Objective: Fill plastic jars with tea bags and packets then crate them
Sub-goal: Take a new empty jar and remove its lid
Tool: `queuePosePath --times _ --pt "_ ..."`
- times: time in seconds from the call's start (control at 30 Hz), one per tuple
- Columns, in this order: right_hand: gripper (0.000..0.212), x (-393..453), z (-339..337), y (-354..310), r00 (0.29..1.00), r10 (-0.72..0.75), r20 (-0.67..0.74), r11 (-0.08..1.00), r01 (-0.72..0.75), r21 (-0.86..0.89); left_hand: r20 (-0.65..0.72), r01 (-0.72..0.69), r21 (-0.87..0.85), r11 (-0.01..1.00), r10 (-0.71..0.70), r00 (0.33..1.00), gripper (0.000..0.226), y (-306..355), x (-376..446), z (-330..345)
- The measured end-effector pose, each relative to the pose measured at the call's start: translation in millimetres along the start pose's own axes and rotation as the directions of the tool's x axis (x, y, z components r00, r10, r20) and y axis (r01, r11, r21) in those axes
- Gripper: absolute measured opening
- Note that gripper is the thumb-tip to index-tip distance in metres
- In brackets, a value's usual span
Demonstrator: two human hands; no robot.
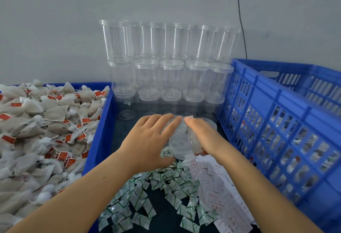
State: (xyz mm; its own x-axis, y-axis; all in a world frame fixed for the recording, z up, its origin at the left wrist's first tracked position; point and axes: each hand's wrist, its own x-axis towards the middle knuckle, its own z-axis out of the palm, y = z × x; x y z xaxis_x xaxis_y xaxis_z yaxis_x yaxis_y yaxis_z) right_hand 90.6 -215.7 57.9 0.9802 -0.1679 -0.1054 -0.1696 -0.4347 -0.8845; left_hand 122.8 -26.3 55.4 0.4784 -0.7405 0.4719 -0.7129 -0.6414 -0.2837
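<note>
I see both hands on a clear jar (180, 141) lying on the tabletop (166, 212) between bin (99, 140) and crate (276, 122): left hand (149, 140) curled over it, right hand (203, 136) gripping its lid (193, 140).

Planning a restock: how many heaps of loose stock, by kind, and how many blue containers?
Tea bag heaps: 1
Green packet heaps: 1
White paper slip heaps: 1
Solid blue bins: 1
Slatted blue crates: 1
Total: 5

No legible text on slips (219, 194) or tags (8, 139)
</note>
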Motion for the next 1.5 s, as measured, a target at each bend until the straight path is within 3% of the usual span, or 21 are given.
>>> queuePosePath --times 0.1,0.2,0.37,0.5,0.6,0.8,0.97,1.1,1.2,1.33,1.43,1.5 --pt "0.059 0 0 -4 0.998 0.052 0.028 0.999 -0.053 0.010 -0.021 -0.015 0.084 0.996 0.017 1.000 0.105 3 3 0" --pt "0.056 -2 0 -2 0.998 -0.043 0.036 0.999 0.044 -0.015 0.026 0.023 0.010 1.000 -0.024 0.999 0.099 5 2 1" --pt "0.070 -5 -7 2 0.977 -0.201 0.077 0.969 0.209 -0.130 0.124 0.084 -0.254 0.964 -0.053 0.991 0.103 0 -1 7" --pt "0.056 -9 -19 0 0.934 -0.263 0.244 0.944 0.301 -0.134 0.263 0.155 -0.505 0.849 -0.020 0.965 0.108 -4 -3 6" --pt "0.063 -10 -28 2 0.899 -0.275 0.340 0.943 0.321 -0.085 0.394 0.290 -0.699 0.653 0.013 0.919 0.101 -9 -5 6" --pt "0.068 -8 -35 6 0.811 -0.417 0.410 0.909 0.370 0.193 0.534 0.530 -0.845 0.072 0.169 0.828 0.092 -12 -1 1" --pt "0.068 -3 -32 9 0.745 -0.530 0.404 0.825 0.344 0.448 0.547 0.602 -0.783 -0.153 0.292 0.785 0.081 -16 0 -3" --pt "0.071 3 -31 14 0.750 -0.566 0.343 0.745 0.287 0.603 0.538 0.630 -0.725 -0.278 0.342 0.770 0.111 -20 -2 -1" --pt "0.077 9 -32 16 0.794 -0.557 0.243 0.688 0.277 0.671 0.538 0.607 -0.730 -0.314 0.285 0.793 0.118 -20 -2 -1" --pt "0.064 19 -41 14 0.894 -0.447 -0.020 0.619 0.326 0.715 0.544 0.526 -0.756 -0.389 0.073 0.836 0.103 -21 -1 1" --pt "0.046 32 -41 18 0.916 -0.313 -0.252 0.576 0.394 0.716 0.531 0.463 -0.820 -0.336 -0.146 0.835 0.083 -24 0 2" --pt "0.038 43 -40 26 0.903 -0.212 -0.373 0.651 0.415 0.635 0.513 0.436 -0.852 -0.291 -0.296 0.806 0.091 -28 0 5"
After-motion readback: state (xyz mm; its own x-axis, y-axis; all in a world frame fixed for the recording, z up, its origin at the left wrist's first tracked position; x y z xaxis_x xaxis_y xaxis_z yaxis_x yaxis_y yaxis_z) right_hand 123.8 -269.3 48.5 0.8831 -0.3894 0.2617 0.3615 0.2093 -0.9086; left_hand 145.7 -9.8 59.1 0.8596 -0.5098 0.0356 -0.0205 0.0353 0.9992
